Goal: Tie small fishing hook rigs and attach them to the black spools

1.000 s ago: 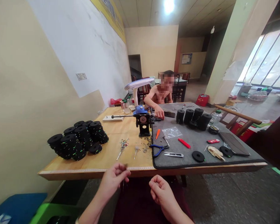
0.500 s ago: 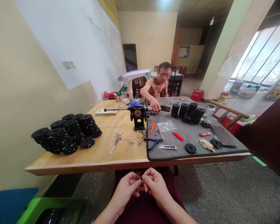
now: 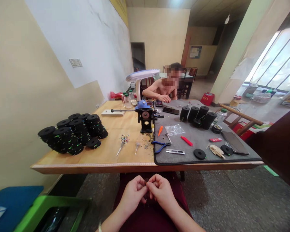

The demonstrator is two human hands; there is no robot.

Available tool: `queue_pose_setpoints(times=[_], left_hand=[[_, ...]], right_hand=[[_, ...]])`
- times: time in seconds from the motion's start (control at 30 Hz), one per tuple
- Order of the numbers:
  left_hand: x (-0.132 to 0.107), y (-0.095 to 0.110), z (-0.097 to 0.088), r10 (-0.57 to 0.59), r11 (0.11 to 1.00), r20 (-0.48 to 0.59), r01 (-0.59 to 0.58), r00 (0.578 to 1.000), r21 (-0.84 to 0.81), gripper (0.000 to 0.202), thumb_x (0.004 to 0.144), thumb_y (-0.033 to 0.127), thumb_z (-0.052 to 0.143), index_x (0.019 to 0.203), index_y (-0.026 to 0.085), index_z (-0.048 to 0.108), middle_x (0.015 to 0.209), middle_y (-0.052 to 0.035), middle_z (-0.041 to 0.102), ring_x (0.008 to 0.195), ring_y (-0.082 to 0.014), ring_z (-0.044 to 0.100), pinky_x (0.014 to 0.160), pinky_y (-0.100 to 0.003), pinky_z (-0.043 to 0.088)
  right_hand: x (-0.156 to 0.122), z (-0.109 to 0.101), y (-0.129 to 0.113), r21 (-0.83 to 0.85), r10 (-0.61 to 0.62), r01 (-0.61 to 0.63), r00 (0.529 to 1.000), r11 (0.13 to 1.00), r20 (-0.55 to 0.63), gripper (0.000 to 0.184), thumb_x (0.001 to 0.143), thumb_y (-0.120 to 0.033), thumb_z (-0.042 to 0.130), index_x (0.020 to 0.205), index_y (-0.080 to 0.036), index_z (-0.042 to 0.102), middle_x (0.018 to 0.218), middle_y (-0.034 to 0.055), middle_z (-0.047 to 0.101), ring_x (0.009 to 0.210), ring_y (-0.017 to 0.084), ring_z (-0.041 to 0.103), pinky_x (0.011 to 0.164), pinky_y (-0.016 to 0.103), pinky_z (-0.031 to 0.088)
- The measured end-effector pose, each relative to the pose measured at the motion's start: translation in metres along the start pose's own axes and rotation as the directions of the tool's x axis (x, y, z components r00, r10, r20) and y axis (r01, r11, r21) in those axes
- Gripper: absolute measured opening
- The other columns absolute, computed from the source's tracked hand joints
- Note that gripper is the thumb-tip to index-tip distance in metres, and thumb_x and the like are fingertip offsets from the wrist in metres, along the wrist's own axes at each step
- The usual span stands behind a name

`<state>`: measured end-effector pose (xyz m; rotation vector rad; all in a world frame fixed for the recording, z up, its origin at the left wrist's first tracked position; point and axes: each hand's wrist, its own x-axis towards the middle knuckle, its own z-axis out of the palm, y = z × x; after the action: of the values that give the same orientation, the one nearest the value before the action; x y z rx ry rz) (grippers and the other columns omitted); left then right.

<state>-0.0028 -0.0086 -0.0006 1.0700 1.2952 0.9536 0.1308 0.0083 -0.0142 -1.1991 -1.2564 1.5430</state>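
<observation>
Over my lap, just below the table's front edge, my left hand [image 3: 135,192] and my right hand [image 3: 159,190] meet with their fingertips pinched together. Something small and thin is between the fingers, too tiny and covered to name. On the wooden table [image 3: 87,159] ahead lie a bundle of sticks with coloured bead-like tips [image 3: 123,141] and a smaller pale bundle [image 3: 137,147]. Blue-handled pliers [image 3: 160,146] and thread snips [image 3: 175,151] rest on the grey mat [image 3: 174,159], nearest to my hands.
Stacks of black foam spools [image 3: 73,129] stand at the left, with more spools [image 3: 203,114] on the mat. A black hand-cranked device [image 3: 146,119] stands mid-table beside a lamp [image 3: 137,85]. Across the table sits a person [image 3: 164,88]. A green stool [image 3: 55,201] is at lower left.
The view has shifted slightly, so the table things appear further right. The person opposite has drawn a hand back from beside the phone. My hands stay pinched together, with the fingers slightly moved.
</observation>
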Motion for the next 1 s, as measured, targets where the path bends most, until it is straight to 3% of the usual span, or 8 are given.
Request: queue_pose_setpoints(times=[0.2,0.4,0.5,0.6,0.7,1.0], left_hand=[[-0.001,-0.004,0.001,0.087,0.995,-0.033,-0.085,0.996,0.054,0.026,0.072,0.034,0.068,0.065,0.019,0.048,0.047,0.0048,0.058,0.037,-0.0087,0.051,0.038,-0.017,0.039],[-0.002,-0.003,0.003,0.107,0.994,-0.045,-0.105,0.993,0.039,0.027,0.071,0.035,0.07,0.064,0.019,0.05,0.047,0.0046,0.057,0.039,-0.0096,0.052,0.038,-0.018,0.042],[0.0,0.001,0.003,0.056,0.997,-0.003,-0.056,0.998,-0.045,0.029,0.069,0.038,0.073,0.073,0.017,0.053,0.052,0.0024,0.063,0.044,-0.0118,0.058,0.042,-0.02,0.045],[0.0,0.005,0.0,-0.05,0.979,0.087,0.066,0.995,-0.191,0.035,0.067,0.037,0.077,0.086,0.015,0.058,0.063,-0.0022,0.069,0.057,-0.0146,0.065,0.051,-0.021,0.05],[-0.001,0.007,-0.003,-0.128,0.935,0.151,0.17,0.98,-0.311,0.032,0.069,0.037,0.076,0.082,0.013,0.06,0.07,-0.0054,0.07,0.063,-0.0134,0.066,0.055,-0.02,0.049],[0.001,0.003,-0.001,-0.12,0.922,0.007,0.114,0.993,-0.371,0.026,0.069,0.035,0.074,0.075,0.014,0.059,0.06,0.0031,0.059,0.052,-0.0076,0.053,0.05,-0.018,0.037]], right_hand=[[-0.001,0.0,0.004,-0.087,-0.045,0.043,0.999,0.995,-0.019,0.021,0.075,-0.036,0.062,0.068,-0.018,0.053,0.041,-0.0062,0.052,0.034,0.005,0.037,0.039,0.018,0.027],[-0.001,0.0,0.003,-0.124,-0.076,0.072,0.997,0.99,-0.033,0.019,0.075,-0.033,0.062,0.067,-0.018,0.052,0.04,-0.0069,0.051,0.035,0.006,0.04,0.04,0.018,0.028],[0.001,0.0,-0.001,-0.038,-0.024,0.024,1.0,0.999,-0.019,0.024,0.072,-0.038,0.062,0.066,-0.019,0.049,0.037,-0.0089,0.048,0.031,0.005,0.035,0.037,0.017,0.026],[0.002,-0.002,-0.005,0.057,0.065,-0.065,0.998,0.996,0.0,0.029,0.069,-0.044,0.063,0.066,-0.02,0.047,0.035,-0.0102,0.045,0.03,0.004,0.03,0.035,0.017,0.022],[0.003,-0.004,-0.007,0.105,0.115,-0.117,0.993,0.988,0.024,0.031,0.069,-0.046,0.063,0.067,-0.019,0.049,0.037,-0.0093,0.047,0.031,0.004,0.031,0.034,0.017,0.02],[0.007,-0.005,-0.004,0.103,0.125,-0.131,0.99,0.986,0.064,0.033,0.068,-0.047,0.066,0.067,-0.018,0.049,0.036,-0.011,0.043,0.032,0.003,0.025,0.036,0.018,0.015]])
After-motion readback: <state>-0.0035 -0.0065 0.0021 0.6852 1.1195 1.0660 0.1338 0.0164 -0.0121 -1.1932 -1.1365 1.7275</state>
